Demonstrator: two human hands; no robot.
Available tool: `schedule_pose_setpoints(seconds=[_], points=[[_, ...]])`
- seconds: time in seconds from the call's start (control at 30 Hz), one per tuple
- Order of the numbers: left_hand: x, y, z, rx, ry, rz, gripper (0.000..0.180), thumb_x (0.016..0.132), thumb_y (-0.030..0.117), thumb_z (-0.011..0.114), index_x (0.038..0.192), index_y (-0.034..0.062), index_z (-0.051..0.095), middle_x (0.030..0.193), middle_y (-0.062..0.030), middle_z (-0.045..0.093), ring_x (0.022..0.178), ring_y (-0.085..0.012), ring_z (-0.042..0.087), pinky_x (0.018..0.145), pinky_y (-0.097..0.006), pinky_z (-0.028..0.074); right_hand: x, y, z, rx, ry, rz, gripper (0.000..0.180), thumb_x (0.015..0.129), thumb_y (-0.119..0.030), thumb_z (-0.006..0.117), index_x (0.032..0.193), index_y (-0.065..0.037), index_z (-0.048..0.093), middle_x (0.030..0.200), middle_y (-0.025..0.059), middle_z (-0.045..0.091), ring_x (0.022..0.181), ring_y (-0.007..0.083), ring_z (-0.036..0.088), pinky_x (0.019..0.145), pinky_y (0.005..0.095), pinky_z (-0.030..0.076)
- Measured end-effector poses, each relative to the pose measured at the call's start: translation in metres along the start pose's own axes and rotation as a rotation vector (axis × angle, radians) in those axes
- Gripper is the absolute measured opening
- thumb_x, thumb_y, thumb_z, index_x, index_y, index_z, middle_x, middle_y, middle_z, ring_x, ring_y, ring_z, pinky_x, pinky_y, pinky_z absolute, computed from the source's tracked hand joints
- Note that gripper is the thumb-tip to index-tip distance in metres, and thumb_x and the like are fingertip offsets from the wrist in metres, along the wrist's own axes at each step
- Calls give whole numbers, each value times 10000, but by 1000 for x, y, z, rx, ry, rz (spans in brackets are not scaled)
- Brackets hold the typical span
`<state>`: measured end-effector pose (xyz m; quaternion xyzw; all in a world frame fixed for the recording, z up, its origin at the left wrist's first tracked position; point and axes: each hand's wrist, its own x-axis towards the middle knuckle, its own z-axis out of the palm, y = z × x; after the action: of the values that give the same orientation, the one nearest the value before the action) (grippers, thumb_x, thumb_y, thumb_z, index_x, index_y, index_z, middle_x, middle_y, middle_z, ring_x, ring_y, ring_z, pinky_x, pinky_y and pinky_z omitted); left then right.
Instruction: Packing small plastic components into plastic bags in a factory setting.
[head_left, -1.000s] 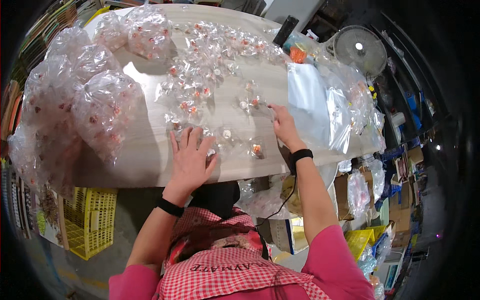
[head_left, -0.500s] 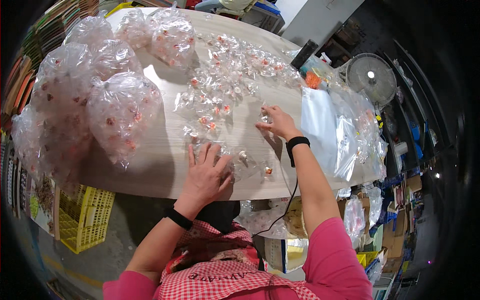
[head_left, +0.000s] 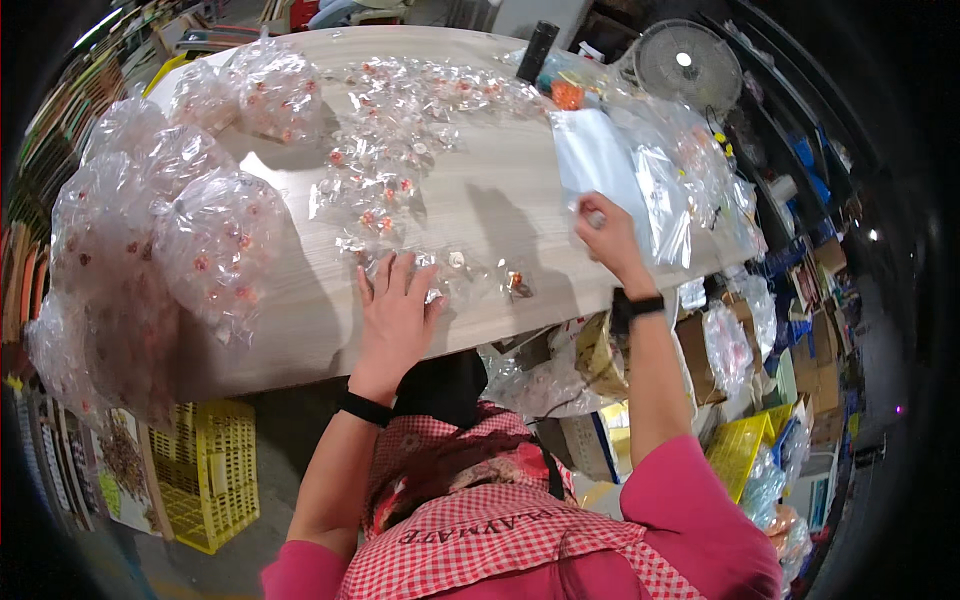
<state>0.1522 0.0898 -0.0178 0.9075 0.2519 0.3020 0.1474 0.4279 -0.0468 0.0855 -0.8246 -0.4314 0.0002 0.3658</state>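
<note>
Plainly, dark letters [head_left: 487, 528] cross the apron [head_left: 490, 562] below the left hand [head_left: 393, 312].

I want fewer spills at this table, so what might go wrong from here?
Between the left hand and right hand, a small packet lies near the front edge of the table; a wrist might brush it off. Big filled bags crowd the table's left end; a nudge might send one over. If the fan is on, which I can't tell, it might lift flat plastic sheets.
</note>
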Motion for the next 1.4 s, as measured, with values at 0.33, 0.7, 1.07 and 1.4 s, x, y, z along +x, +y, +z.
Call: schedule_pose_setpoints(seconds=[0.33,0.7,1.07,1.4], points=[[4,7,-9,-46,-28,90,552,847,309,662,1337,123,488,1438,-171,370,1353,-371,314,1119,-526,231,-204,101,-64,-314,-13,244,340,793,-139,668,1117,-63,601,1101,136,637,1038,318,595,905,370,462],[-1,-19,-9,-769,53,-125,725,661,-22,520,1372,69,414,1429,-146,375,1375,-284,303,1142,-393,202,-75,-30,67,105,-218,-437,641,744,-66,502,1377,-162,472,1449,71,448,1383,341,333,1118,503,262],[-1,-13,-16,-637,2,-98,707,648,-18,542,1343,55,437,1344,-159,476,1300,-315,419,1098,-382,307,-55,14,92,-288,-125,-280,376,926,-251,512,1297,-199,536,1343,19,544,1315,239,428,1067,536,270],[-3,-25,-2,-966,36,-216,667,684,-130,419,1331,33,430,1354,-151,457,1323,-264,399,1114,-381,304,-70,-65,130,-61,-15,-515,366,868,-224,577,1231,-177,586,1293,55,565,1272,312,446,975,568,346]])
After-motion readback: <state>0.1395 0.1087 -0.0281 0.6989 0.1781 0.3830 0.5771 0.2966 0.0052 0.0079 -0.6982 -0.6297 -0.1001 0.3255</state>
